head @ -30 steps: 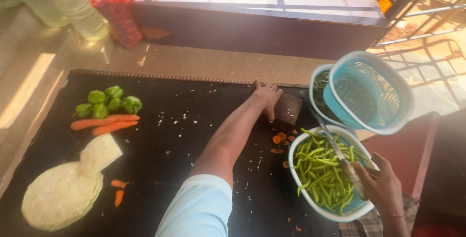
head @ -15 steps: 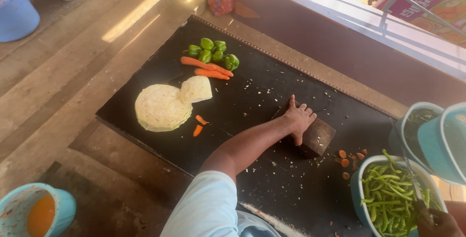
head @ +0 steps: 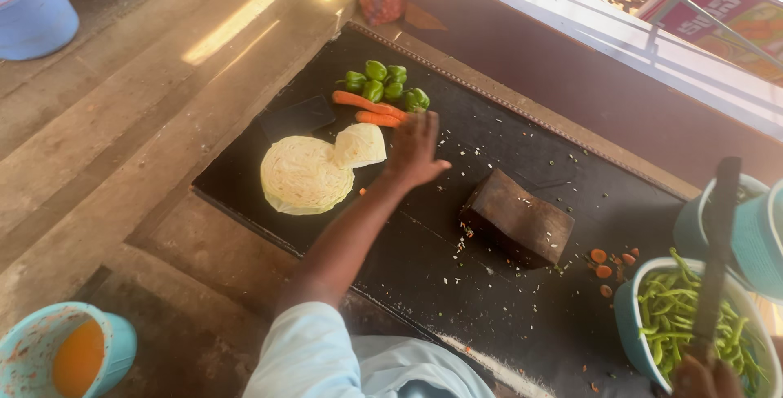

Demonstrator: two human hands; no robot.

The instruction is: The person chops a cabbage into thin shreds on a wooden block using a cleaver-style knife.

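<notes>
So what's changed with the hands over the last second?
The left hand let go of the wooden block and reached out toward the cabbage and carrots. The right hand raised its knife upright over the bowl of green chillies. The vegetables and block stayed put.

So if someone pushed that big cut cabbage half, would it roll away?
Probably not: the cabbage half seems to lie flat on the black mat, cut face up, so it should slide. It looks dense, likely heavy. The carrots beside it look likelier to roll.
</notes>
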